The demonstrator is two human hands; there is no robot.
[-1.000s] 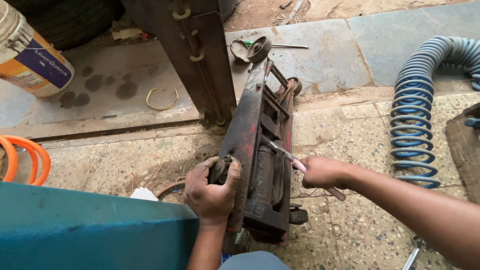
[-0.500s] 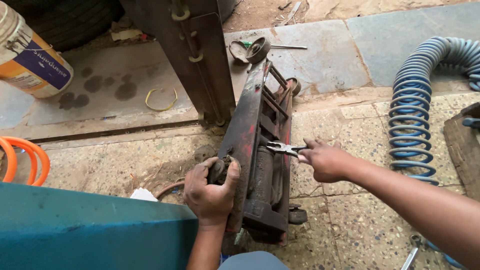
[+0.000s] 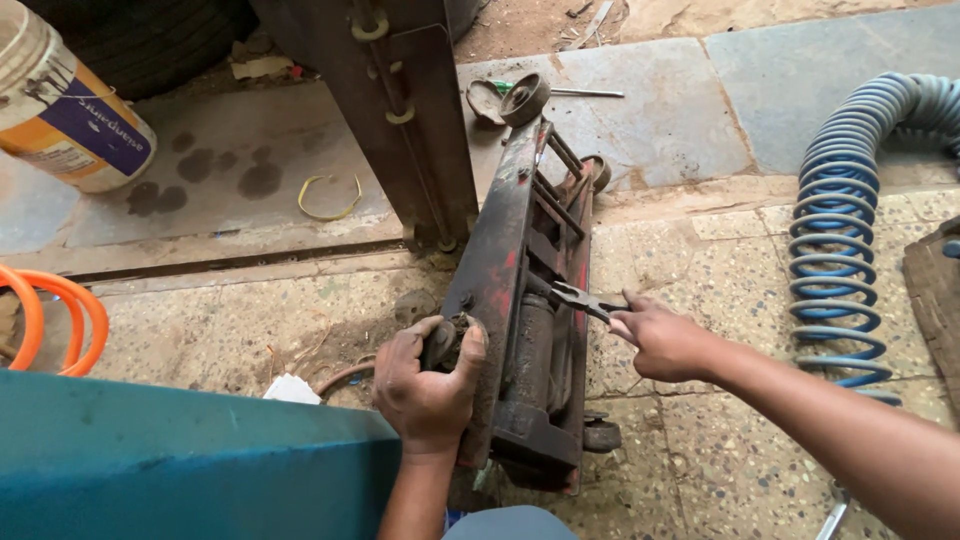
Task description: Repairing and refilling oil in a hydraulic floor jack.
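Speckled terrazzo floor [image 3: 720, 260] and grey stone slabs make up the ground on which a rusty red steel floor jack [image 3: 510, 250] is stood on its side edge. The left hand [image 3: 428, 385] is clenched around a dirty rear wheel on the jack's near end, thumb over the top, so its grip is closed on the jack. The right hand [image 3: 665, 340] is closed around the handles of dark metal pliers [image 3: 580, 298], whose nose is pushed into the jack's open frame beside the dark hydraulic cylinder [image 3: 530, 345]. A small caster is seen at the jack's lower right corner. Just beyond the jack's far end, a dark metal upright post [image 3: 400, 110] rises from the floor. Well to the right, a blue coiled air hose [image 3: 840, 240] lies along the floor. At the far left are a white and orange plastic bucket [image 3: 70, 120], an orange hose loop [image 3: 60, 320], and a teal metal panel [image 3: 180, 460].
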